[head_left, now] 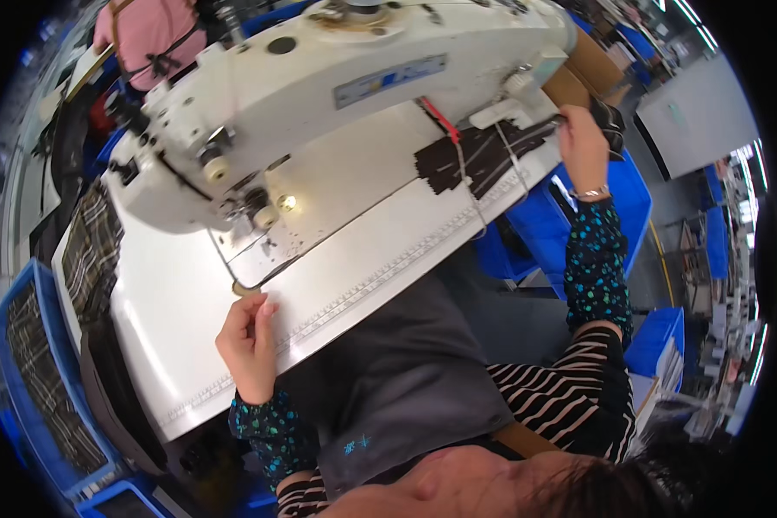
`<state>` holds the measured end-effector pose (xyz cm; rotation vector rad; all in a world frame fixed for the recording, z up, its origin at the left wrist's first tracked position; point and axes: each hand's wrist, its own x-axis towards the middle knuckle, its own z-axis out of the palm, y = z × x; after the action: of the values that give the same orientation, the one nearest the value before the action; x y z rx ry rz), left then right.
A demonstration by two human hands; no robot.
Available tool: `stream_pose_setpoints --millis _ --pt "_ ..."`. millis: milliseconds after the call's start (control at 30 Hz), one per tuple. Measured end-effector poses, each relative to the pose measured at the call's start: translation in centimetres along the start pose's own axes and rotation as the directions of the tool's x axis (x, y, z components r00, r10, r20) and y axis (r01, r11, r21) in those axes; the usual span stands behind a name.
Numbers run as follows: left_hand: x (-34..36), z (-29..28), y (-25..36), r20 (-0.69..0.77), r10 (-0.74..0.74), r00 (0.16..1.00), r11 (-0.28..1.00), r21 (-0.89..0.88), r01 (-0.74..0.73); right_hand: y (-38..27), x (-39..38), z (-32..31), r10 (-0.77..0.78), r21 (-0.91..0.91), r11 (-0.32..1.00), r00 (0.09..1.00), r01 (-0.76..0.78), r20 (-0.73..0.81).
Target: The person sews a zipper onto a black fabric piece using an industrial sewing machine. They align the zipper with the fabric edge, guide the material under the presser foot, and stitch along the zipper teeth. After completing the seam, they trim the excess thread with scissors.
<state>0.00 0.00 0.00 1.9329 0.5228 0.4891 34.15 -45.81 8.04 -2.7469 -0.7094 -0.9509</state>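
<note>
A white sewing machine [388, 69] stands on a pale table with a printed ruler along its front edge [363, 289]. My left hand [246, 341] is at the table below the needle area [263, 216], fingers curled and pressed together; whether they hold anything is hard to see. At the machine's right end, my right hand [585, 147] grips the end of dark fabric strips [440, 164] with grey lines along them. A red-handled tool [440, 121] and pale cords lie across or beside the strips.
Plaid fabric [93, 242] hangs at the table's left, beside a blue bin of plaid pieces [34, 371]. Blue crates [617, 211] and cardboard [596, 69] are at the right. A co-worker in pink [155, 39] is behind the machine.
</note>
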Motion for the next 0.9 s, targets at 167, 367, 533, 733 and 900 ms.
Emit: stream_pose_setpoints --millis 167,367,533,733,900 --pt "0.2 -0.5 2.3 0.071 0.076 0.995 0.960 0.264 -0.092 -6.4 0.6 -2.5 -0.247 -0.042 0.967 0.893 0.250 -0.377" --pt "2.9 -0.9 3.5 0.377 0.388 0.841 0.627 0.561 -0.540 -17.7 -3.1 -0.4 -0.598 0.406 0.665 0.773 0.627 -0.213" --pt "8.0 -1.1 1.4 0.324 0.425 0.845 0.444 0.739 -0.507 -25.1 -4.8 2.2 -0.738 0.591 0.440 0.647 0.676 -0.191" --pt "13.4 -3.4 -1.3 0.218 0.291 0.932 0.484 0.806 -0.340 -26.7 -4.9 3.3 -0.733 0.639 0.451 0.667 0.623 -0.133" --pt "13.5 -5.2 -3.2 0.156 0.453 0.878 0.417 0.833 -0.364 -26.7 -5.1 3.2 -0.720 0.635 0.462 0.680 0.619 -0.138"
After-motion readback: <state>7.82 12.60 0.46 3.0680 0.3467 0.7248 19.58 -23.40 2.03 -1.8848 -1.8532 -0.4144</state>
